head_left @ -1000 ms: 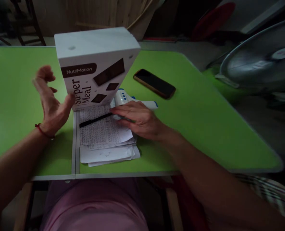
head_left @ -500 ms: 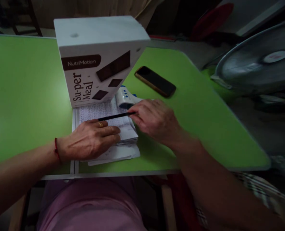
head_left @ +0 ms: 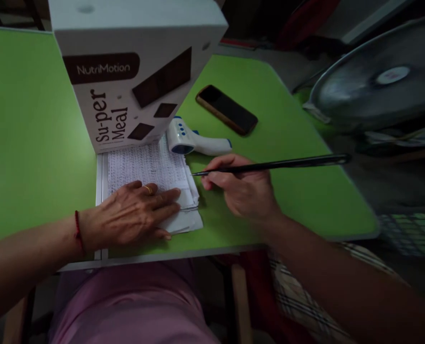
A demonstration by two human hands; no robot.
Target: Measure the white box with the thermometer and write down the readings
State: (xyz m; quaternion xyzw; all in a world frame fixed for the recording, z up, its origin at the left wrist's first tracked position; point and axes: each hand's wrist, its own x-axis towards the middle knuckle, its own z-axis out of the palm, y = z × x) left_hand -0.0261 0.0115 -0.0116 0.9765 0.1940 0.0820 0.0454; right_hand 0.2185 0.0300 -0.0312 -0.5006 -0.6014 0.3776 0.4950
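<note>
My left hand (head_left: 135,210) lies flat with its fingers out on a stack of papers (head_left: 144,165) covered in rows of small handwriting. In my right hand (head_left: 246,188) is a long black pen (head_left: 269,166), gripped near its tip. The pen's tip points left, by the right edge of the papers; whether it touches them I cannot tell. Behind that hand, a white and blue infrared thermometer (head_left: 201,143) rests with its head at the papers' top right. A tall white box (head_left: 126,105) stands upright on the far end of the papers.
A phone (head_left: 226,109) in a brown case lies beyond the thermometer on the green table (head_left: 26,119). Right of the table is a large round metal lid or tray (head_left: 370,91). A checked cloth (head_left: 305,296) hangs below the table's front edge.
My right hand has turned and moved away from my left, and the pen now points left in a writing grip. The thermometer's handle has come into view. The camera view has shifted slightly.
</note>
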